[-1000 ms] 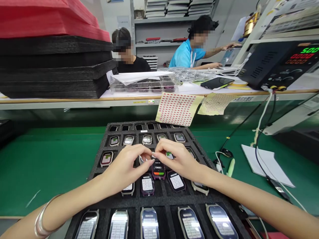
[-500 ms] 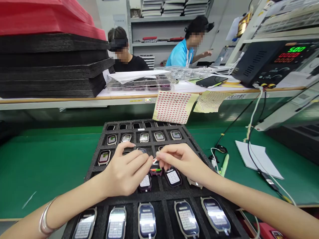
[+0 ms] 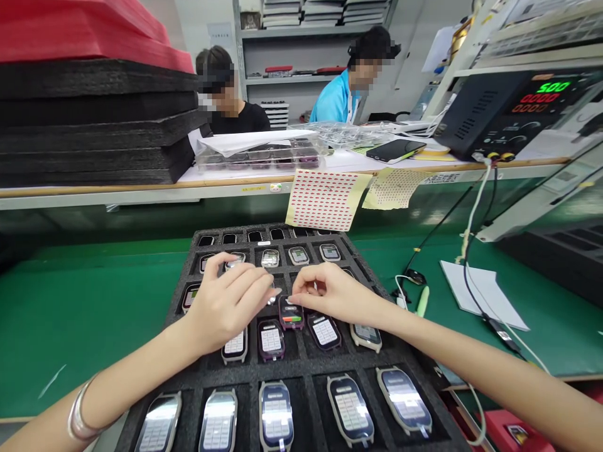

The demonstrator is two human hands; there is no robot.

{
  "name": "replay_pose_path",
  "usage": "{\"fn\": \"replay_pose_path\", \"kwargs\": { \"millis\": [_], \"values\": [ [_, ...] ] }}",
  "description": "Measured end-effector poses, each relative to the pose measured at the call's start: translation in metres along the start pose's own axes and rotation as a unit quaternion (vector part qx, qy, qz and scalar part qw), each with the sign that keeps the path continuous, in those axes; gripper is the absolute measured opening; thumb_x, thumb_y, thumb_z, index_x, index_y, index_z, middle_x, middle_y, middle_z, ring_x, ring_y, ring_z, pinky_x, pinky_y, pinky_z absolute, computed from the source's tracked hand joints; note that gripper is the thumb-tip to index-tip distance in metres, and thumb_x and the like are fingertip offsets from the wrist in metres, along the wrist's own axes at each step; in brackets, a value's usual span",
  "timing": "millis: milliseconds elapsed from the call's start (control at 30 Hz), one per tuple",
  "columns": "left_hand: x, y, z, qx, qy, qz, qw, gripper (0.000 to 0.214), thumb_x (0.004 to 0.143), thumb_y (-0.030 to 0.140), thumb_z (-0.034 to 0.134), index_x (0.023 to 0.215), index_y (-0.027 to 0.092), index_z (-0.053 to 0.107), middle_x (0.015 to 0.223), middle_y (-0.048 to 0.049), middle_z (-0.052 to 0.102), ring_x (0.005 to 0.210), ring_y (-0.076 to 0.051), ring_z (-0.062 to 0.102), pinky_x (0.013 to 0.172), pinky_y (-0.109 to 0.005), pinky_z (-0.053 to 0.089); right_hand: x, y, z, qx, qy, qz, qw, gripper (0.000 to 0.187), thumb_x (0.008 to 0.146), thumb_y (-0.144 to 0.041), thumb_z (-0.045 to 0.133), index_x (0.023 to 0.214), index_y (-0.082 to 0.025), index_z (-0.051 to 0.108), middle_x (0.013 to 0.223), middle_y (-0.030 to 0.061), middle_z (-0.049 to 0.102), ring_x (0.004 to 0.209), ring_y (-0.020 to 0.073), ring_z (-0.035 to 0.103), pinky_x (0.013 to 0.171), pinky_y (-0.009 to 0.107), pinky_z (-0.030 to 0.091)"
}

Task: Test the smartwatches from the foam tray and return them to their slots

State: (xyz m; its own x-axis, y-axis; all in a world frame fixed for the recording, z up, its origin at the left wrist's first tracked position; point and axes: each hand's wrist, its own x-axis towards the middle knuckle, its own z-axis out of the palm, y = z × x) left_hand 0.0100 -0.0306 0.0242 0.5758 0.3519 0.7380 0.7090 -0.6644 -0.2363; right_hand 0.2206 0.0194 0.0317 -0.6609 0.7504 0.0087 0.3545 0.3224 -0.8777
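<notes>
A black foam tray (image 3: 308, 370) holds rows of small watch-like devices with lit screens. My left hand (image 3: 228, 304) hovers over the tray's middle rows, fingers loosely spread, fingertips near a silver device (image 3: 270, 258). My right hand (image 3: 330, 292) is beside it, thumb and forefinger pinched together just above a purple device (image 3: 290, 314) with a red and green screen. What the pinch holds is too small to make out. A silver bangle (image 3: 78, 417) is on my left wrist.
Sticker sheets (image 3: 325, 199) hang from the shelf edge behind the tray. Stacked black foam (image 3: 94, 119) sits at left, a power supply (image 3: 509, 113) at right. Cables, a green pen (image 3: 421, 301) and paper (image 3: 480, 292) lie on the green mat. Two people sit beyond the shelf.
Both hands shifted slightly up the tray. The left hand's fingers opened and spread, moving apart from the right hand's pinch. The view drifted a little to the right.
</notes>
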Motion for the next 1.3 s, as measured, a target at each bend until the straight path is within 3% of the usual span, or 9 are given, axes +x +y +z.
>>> {"fn": "replay_pose_path", "kwargs": {
  "millis": [133,467,567,667,767,867,1033,1200,1300],
  "values": [
    [-0.003,-0.005,0.005,0.005,-0.025,-0.012,1.0,0.004,0.087,0.015,0.06,0.086,0.014,0.057,0.084,-0.0024,0.073,0.075,-0.016,0.067,0.084,-0.04,0.036,0.014,0.006,-0.001,-0.11,-0.014,-0.006,0.994,0.011,0.074,-0.017,0.068,0.064,-0.013,0.066,0.059,-0.0023,0.055,0.055,0.0111,0.047,0.051,0.022,0.034],
    [-0.004,0.001,-0.001,-0.037,-0.068,-0.039,0.996,0.006,0.089,0.011,0.053,0.091,0.016,0.056,0.085,-0.0017,0.071,0.077,-0.016,0.063,0.086,-0.041,0.035,0.021,0.017,-0.001,-0.098,0.011,-0.006,0.995,0.025,0.065,-0.022,0.079,0.08,-0.016,0.06,0.058,-0.0062,0.053,0.051,0.0103,0.048,0.047,0.02,0.033],
    [-0.002,0.01,-0.003,-0.086,-0.15,-0.078,0.982,0.024,0.09,0.029,0.055,0.108,0.014,0.053,0.098,-0.0075,0.067,0.088,-0.021,0.061,0.086,-0.04,0.038,0.009,0.012,-0.017,-0.079,0.055,0.0,0.995,0.013,0.083,-0.027,0.062,0.085,-0.015,0.059,0.06,-0.0038,0.055,0.051,0.0103,0.049,0.048,0.02,0.035],
    [-0.003,0.019,0.001,-0.107,-0.251,-0.102,0.957,0.056,0.083,0.052,0.057,0.122,0.012,0.048,0.111,-0.0124,0.06,0.099,-0.027,0.055,0.084,-0.04,0.042,-0.009,0.013,-0.054,-0.156,0.132,0.039,0.978,0.023,0.093,-0.035,0.047,0.093,-0.015,0.058,0.069,0.0008,0.062,0.053,0.0113,0.053,0.049,0.021,0.038],
    [-0.008,0.023,0.012,-0.104,-0.283,-0.088,0.95,0.055,0.082,0.058,0.055,0.118,0.016,0.051,0.11,-0.0117,0.059,0.097,-0.029,0.055,0.082,-0.042,0.043,-0.034,0.038,-0.099,-0.329,0.168,0.151,0.917,0.022,0.095,-0.032,0.046,0.097,-0.015,0.059,0.079,0.0045,0.066,0.065,0.0148,0.061,0.059,0.023,0.043],
    [-0.013,0.022,0.026,-0.098,-0.273,-0.045,0.956,0.046,0.083,0.057,0.054,0.107,0.017,0.056,0.106,-0.0111,0.061,0.092,-0.029,0.057,0.079,-0.042,0.043,-0.064,0.082,-0.124,-0.377,0.156,0.252,0.877,0.016,0.091,-0.024,0.057,0.101,-0.013,0.062,0.086,0.008,0.066,0.078,0.0198,0.063,0.071,0.029,0.046],
    [-0.017,0.02,0.038,-0.128,-0.263,-0.044,0.955,0.038,0.084,0.053,0.056,0.102,0.02,0.056,0.1,-0.0079,0.063,0.087,-0.027,0.058,0.076,-0.039,0.042,-0.107,0.142,-0.113,-0.396,0.139,0.354,0.835,0.025,0.094,-0.031,0.058,0.111,-0.014,0.058,0.107,0.0072,0.06,0.089,0.0198,0.061,0.078,0.039,0.053],
    [-0.019,0.026,0.035,-0.167,-0.267,-0.107,0.943,0.039,0.084,0.051,0.057,0.109,0.021,0.052,0.102,-0.0076,0.062,0.094,-0.028,0.057,0.079,-0.041,0.041,-0.132,0.158,-0.107,-0.399,0.213,0.376,0.809,0.028,0.095,-0.031,0.055,0.117,-0.014,0.055,0.115,0.0093,0.057,0.098,0.0226,0.059,0.083,0.042,0.051],
    [-0.016,0.027,0.031,-0.192,-0.291,-0.124,0.929,0.043,0.083,0.051,0.058,0.113,0.022,0.051,0.105,-0.0079,0.061,0.096,-0.029,0.056,0.08,-0.041,0.042,-0.143,0.164,-0.111,-0.366,0.207,0.384,0.822,0.024,0.094,-0.028,0.058,0.113,-0.013,0.056,0.107,0.0075,0.059,0.09,0.0202,0.061,0.079,0.039,0.052]
  ]
}}
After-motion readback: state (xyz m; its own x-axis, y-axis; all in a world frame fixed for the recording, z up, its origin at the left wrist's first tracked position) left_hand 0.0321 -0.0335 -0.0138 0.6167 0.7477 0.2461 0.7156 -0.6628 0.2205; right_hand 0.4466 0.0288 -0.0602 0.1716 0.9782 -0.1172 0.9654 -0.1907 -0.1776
